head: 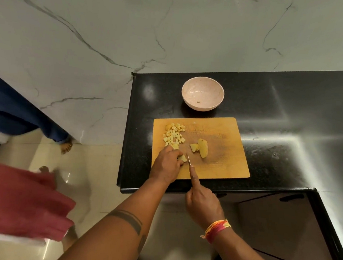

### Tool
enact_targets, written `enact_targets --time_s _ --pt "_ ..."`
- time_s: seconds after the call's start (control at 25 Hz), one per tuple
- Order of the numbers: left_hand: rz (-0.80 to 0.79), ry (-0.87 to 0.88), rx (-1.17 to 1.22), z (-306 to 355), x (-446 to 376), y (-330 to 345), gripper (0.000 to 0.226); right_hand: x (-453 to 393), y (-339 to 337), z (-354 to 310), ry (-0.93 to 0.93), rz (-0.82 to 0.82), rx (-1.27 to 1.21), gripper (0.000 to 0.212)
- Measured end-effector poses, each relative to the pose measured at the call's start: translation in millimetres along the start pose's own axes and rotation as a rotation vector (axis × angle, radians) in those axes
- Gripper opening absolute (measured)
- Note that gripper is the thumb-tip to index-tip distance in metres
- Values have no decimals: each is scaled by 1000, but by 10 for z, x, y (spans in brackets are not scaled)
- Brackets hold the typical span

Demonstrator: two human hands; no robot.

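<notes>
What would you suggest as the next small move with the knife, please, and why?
Probably press the thin metal knife down through the pale yellow piece that the left hand holds on the orange wooden cutting board: the right hand holds the blade right beside it, and diced cubes lie beyond.

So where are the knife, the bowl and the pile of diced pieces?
knife [188, 159], head view, on the bare part of the blade.
bowl [201, 90], head view, on its inner wall.
diced pieces [174, 135], head view, on the middle of the pile.
</notes>
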State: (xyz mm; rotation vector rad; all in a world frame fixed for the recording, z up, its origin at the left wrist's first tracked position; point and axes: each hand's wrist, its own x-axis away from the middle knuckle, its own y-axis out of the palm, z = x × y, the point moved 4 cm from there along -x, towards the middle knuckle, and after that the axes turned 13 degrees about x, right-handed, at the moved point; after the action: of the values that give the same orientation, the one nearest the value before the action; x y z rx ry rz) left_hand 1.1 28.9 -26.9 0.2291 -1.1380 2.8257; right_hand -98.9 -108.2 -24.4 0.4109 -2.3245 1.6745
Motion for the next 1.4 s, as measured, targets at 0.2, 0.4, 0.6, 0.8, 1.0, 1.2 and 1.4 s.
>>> enact_targets --time_s 0.2,0.4,0.6,0.8,1.0,1.2,1.4 --pt "26 -35 -4 18 14 8 29 -119 -74 -148 -5 -14 71 79" --pt "39 -57 -23 47 8 -7 26 -148 -27 -196 -12 -33 88 81" --pt "39 -69 -13 46 10 2 27 146 98 -118 -7 -50 127 84" --pt "33 -55 8 21 44 -17 34 196 88 -37 9 -62 66 85" --pt "55 -23 45 -21 71 -52 32 -5 -12 -174 -13 -32 37 81" --pt "75 -35 28 13 36 -42 25 -137 -16 -261 -18 -50 75 78" --pt "86 -66 5 12 34 -37 24 -20 55 -220 -35 -71 107 82"
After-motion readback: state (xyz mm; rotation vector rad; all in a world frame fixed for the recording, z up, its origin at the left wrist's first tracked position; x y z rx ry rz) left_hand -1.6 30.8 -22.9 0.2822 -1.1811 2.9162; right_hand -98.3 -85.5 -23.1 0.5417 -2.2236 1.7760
